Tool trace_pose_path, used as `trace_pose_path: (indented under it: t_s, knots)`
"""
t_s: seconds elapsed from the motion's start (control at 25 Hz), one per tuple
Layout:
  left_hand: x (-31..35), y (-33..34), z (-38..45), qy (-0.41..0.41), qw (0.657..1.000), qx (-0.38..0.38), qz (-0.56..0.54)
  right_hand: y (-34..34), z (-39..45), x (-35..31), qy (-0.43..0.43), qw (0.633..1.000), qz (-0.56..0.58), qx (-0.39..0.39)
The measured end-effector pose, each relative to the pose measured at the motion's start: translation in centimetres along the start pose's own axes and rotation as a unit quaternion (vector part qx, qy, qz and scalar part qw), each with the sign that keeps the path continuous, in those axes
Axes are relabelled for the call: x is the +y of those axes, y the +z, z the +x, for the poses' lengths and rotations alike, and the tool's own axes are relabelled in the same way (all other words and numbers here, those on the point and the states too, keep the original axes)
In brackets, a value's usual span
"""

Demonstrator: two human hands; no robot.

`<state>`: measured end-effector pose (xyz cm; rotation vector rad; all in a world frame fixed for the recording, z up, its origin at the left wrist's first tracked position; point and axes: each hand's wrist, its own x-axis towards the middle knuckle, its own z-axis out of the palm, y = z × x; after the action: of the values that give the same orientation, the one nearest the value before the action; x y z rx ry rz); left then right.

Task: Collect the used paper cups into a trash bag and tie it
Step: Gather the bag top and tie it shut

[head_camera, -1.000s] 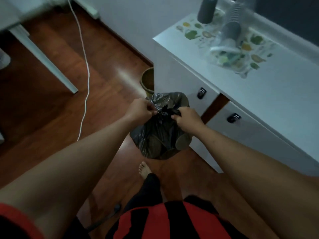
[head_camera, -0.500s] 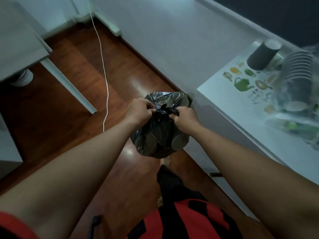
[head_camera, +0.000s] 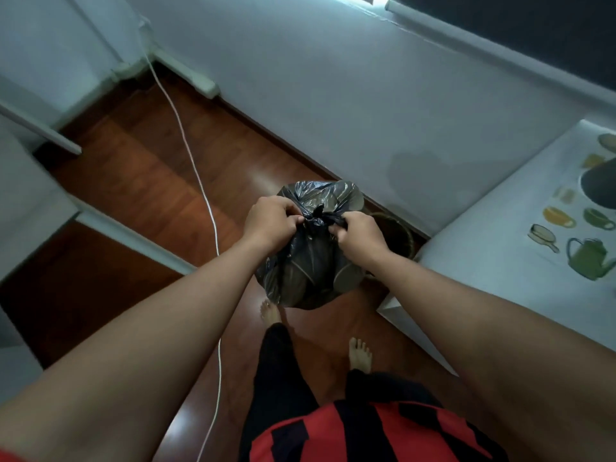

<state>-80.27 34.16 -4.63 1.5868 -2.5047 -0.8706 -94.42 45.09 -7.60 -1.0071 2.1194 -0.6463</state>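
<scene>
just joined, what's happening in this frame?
A person stands on a wooden floor holding a black trash bag in the air with both hands. The left hand and right hand each pinch a twisted end of the bag's neck, one on either side of the knot, so the tying looks under way or nearly done. Round cup shapes press against the bag's plastic. A small bin sits on the floor just behind the bag, beside a white cabinet.

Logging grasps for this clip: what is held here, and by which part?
The bag, by its gathered top: left hand and right hand each pinch an end at the knot.
</scene>
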Motion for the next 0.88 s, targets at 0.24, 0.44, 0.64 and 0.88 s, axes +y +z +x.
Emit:
trace_pose_path:
  t_s: [0.24, 0.44, 0.64, 0.88]
  knots:
    - [-3.6, -0.7, 12.1, 0.058, 0.996, -0.062, 0.022, 3.2, 9.3, -2.9, 0.066, 0.996, 0.016, 0.051]
    - [-8.6, 3.6, 21.1, 0.076, 0.99, -0.116, 0.035, 8.7, 18.0, -0.9, 0.111, 0.992, 0.016, 0.058]
    - [-15.7, 14.0, 30.1, 0.094, 0.983, -0.147, 0.049, 16.6, 27.6, 6.6, 0.131, 0.991, -0.013, 0.001]
    - [-23.3, 28.9, 36.5, 0.084, 0.977, -0.188, 0.055, 25.9, 35.9, 18.0, 0.187, 0.98, -0.014, -0.065]
